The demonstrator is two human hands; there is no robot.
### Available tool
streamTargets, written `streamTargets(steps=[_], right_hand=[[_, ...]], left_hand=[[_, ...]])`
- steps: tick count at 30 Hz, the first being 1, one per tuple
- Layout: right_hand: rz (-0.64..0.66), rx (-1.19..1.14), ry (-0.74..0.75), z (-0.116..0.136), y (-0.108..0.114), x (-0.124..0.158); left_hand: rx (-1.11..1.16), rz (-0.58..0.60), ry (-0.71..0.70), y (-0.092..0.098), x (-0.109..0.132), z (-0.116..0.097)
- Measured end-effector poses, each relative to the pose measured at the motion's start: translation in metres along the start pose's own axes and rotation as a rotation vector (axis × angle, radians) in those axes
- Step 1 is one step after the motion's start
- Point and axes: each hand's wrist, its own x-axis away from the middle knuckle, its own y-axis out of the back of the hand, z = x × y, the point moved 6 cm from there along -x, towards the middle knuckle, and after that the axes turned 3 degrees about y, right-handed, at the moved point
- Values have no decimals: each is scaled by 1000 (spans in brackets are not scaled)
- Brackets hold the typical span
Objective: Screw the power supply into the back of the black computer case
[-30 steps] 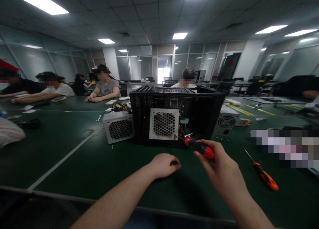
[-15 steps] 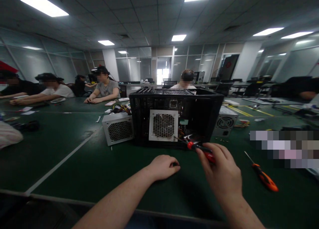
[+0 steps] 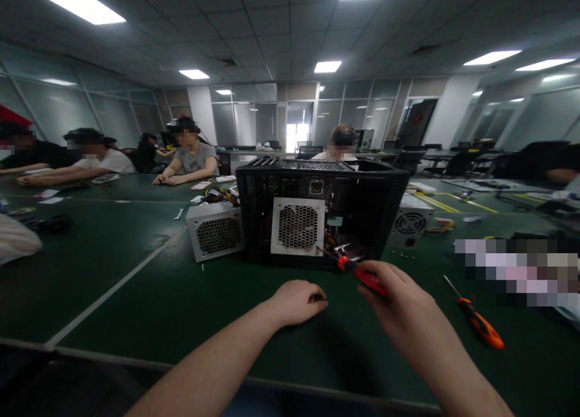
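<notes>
Head view: right hand [image 3: 399, 296] gripped red screwdriver [image 3: 362, 274], tip angled into case [image 3: 317, 208]; left hand [image 3: 296, 301] curled closed on table [image 3: 136, 284], steadying probably.

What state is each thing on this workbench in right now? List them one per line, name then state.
Computer case: upright, side open, insides showing.
Red screwdriver: held in the right hand, tip pointing into the case.
Left hand: closed, resting on the table.
Orange screwdriver: lying loose on the table.
Left power supply: out of the case, beside it.
Right power supply: out, beside the case.
</notes>
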Motion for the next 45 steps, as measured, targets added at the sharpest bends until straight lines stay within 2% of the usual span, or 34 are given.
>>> streamTargets(steps=[5, 10, 13, 16, 19, 23, 26, 32, 36, 41, 45], right_hand=[[-29, 46, -45, 3, 3, -2], [-33, 208, -353, -20, 8, -4], [-20, 208, -421, -30, 10, -1], [-48, 66, -342, -29, 8, 5], [-75, -120, -147, -13, 3, 10], [-12, -186, 24, 9, -4, 10], [-7, -190, 36, 14, -4, 6], [1, -176, -27, 5, -4, 5], [32, -192, -155, -3, -5, 5], [-19, -32, -572, -33, 2, 7], [-41, 54, -666, -45, 7, 11]], left_hand=[[-9, 5, 14, 0, 0, 0], [-8, 8, 15, 2, 1, -1], [-4, 7, 11, 2, 1, -1], [4, -6, 2, 1, 0, 0], [13, -12, -6, 0, 0, 0], [28, -9, -4, 0, 0, 1], [29, -10, -6, 0, 0, 1], [29, -10, -5, 0, 0, 0], [34, -19, -3, 1, 0, 0], [29, -7, 13, 3, 1, -1], [30, -3, 9, 3, 1, -2]])
